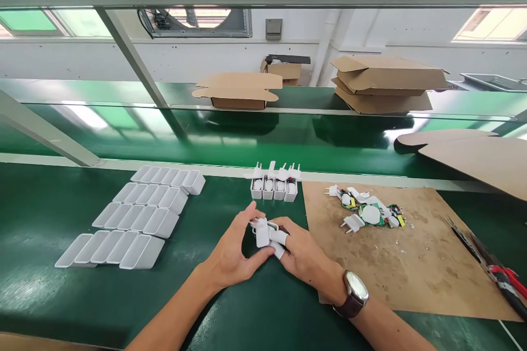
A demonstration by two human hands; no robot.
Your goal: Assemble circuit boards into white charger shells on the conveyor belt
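In the middle of the bench, both hands meet around a small white plastic plug part (262, 233). My left hand (236, 249) has its index finger at the part's far side and its thumb near the lower edge. My right hand (302, 255), with a watch on the wrist, closes on the part from the right; white wraps cover some of its fingertips. Just beyond the hands stand several white open housings (274, 189) in a row, with pronged plug pieces across their tops. Fingers hide some of the held part.
Several rows of empty white plastic housings (135, 214) lie at left. On the right, brown cardboard (370, 269) bears circuit boards with plugs (370, 214). Tweezers and red-handled tools (502, 274) lie at its right edge. Cardboard boxes (387, 77) rest on the shelf behind.
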